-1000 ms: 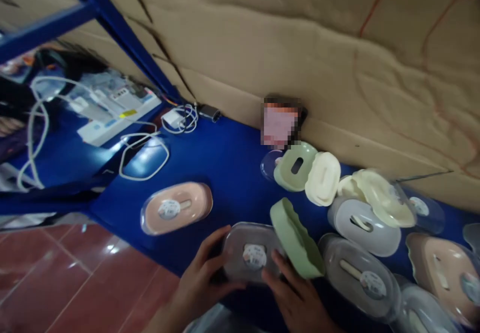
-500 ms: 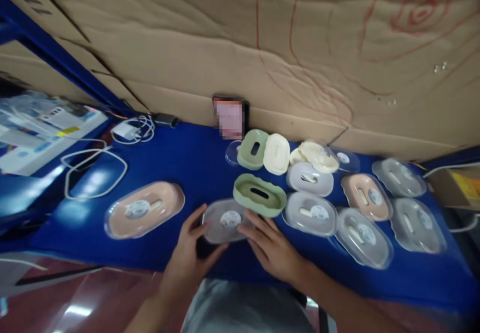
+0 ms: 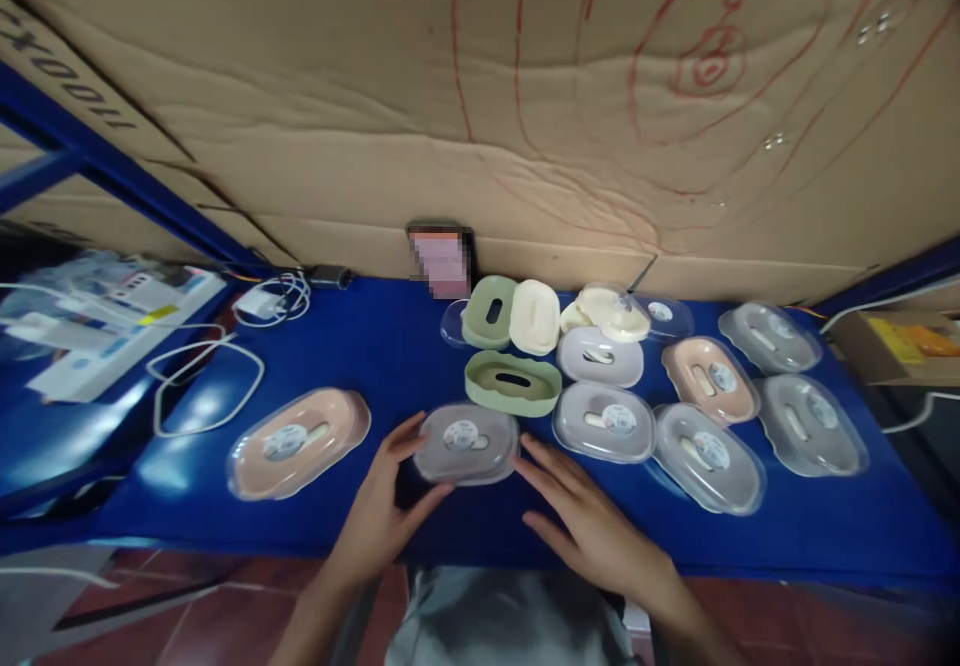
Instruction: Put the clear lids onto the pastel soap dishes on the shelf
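Your left hand (image 3: 382,516) cups the left end of the grey lidded soap box (image 3: 466,443) on the blue worktop (image 3: 375,346), fingers spread, while your right hand (image 3: 592,526) lies open just beside its right end, below the green tray (image 3: 513,383).

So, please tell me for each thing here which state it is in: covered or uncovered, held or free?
Grey box: clear lid on, flat, between both hands.
Left hand: open, fingers at the box's left edge.
Right hand: open, fingertips by its right edge.
Pink box: lid on, lying alone.
Green tray: no lid, hollow side up.
White cable: loose loop.
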The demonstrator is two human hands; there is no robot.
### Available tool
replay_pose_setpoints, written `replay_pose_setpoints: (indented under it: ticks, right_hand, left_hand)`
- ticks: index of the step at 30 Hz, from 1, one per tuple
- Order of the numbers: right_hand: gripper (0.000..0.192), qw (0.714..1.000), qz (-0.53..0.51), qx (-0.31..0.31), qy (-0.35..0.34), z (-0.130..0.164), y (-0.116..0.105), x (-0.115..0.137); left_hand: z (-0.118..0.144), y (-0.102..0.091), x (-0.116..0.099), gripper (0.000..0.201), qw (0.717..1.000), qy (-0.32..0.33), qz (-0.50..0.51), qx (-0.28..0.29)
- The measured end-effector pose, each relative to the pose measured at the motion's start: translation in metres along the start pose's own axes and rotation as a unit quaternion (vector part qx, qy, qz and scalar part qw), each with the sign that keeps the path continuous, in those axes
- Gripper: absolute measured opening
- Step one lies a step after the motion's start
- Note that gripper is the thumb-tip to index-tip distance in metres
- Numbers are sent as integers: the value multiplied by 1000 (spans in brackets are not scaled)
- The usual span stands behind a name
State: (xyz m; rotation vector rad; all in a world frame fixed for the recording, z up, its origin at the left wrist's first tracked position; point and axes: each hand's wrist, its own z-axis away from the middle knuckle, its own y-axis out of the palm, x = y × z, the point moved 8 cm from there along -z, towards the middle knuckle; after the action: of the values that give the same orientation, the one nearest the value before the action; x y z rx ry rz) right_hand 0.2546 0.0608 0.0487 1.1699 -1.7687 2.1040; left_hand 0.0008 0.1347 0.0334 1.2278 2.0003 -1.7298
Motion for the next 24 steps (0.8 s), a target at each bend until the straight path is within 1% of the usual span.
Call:
replay_pose_setpoints:
  ticks: [4, 8, 13, 18, 21, 24]
  right_hand:
    - [82, 999, -15, 40, 18, 9, 10, -13]
    - [88, 999, -13, 38, 16, 2, 19, -13]
    - [87, 999, -21, 40, 22, 2, 24, -15]
    - [82, 997, -38, 55, 44, 14, 24, -19]
    - [79, 996, -51, 41, 57, 14, 18, -19]
    - [78, 996, -71, 21, 49, 9, 11, -18]
  left_hand:
    - [2, -3, -10, 44, 999, 23, -31, -17]
    - [4, -2, -20, 41, 998, 27, -59, -12]
    - [5, 0, -21, 43, 998, 8, -64, -4]
    - [5, 1, -20, 45, 999, 3, -54, 6]
    - [5, 2, -18, 45, 999, -3, -44, 10]
    - [5, 2, -15, 46, 999, -6, -37, 7]
